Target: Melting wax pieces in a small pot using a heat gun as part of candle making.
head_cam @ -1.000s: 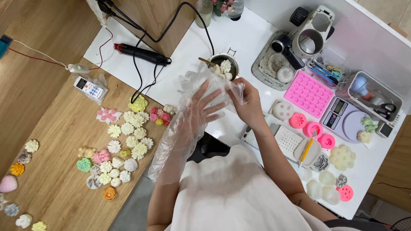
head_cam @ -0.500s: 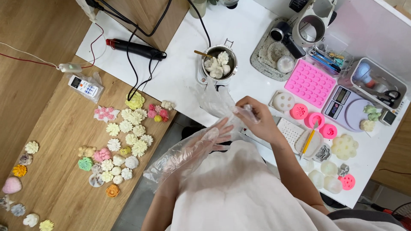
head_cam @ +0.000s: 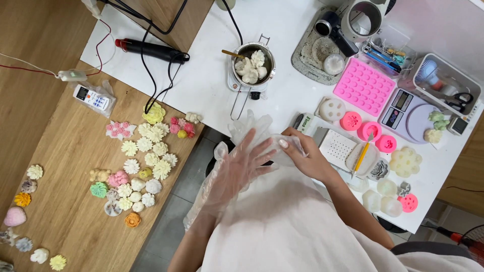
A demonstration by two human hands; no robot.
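My left hand [head_cam: 242,166] wears a loose clear plastic glove, and its fingers are spread flat. They rest on a second clear plastic glove [head_cam: 254,128], which is crumpled at the near edge of the white table [head_cam: 201,85]. My right hand [head_cam: 305,156] is bare and pinches that second glove at its cuff. Both hands are close in front of my body. Beyond them on the table stands a small metal pot [head_cam: 254,63] with white flower-shaped wax pieces and a spoon in it.
Many coloured wax flowers [head_cam: 146,151] lie on the wooden table at left, near a remote control [head_cam: 93,98]. To the right are a pink silicone mould [head_cam: 364,85], small round moulds [head_cam: 370,130], a kitchen scale [head_cam: 408,113], a white grater [head_cam: 343,148] and a black heat tool [head_cam: 151,49].
Both hands have come down from in front of the pot to the table's near edge. The left hand now lies flat on the loose glove that the right hand holds.
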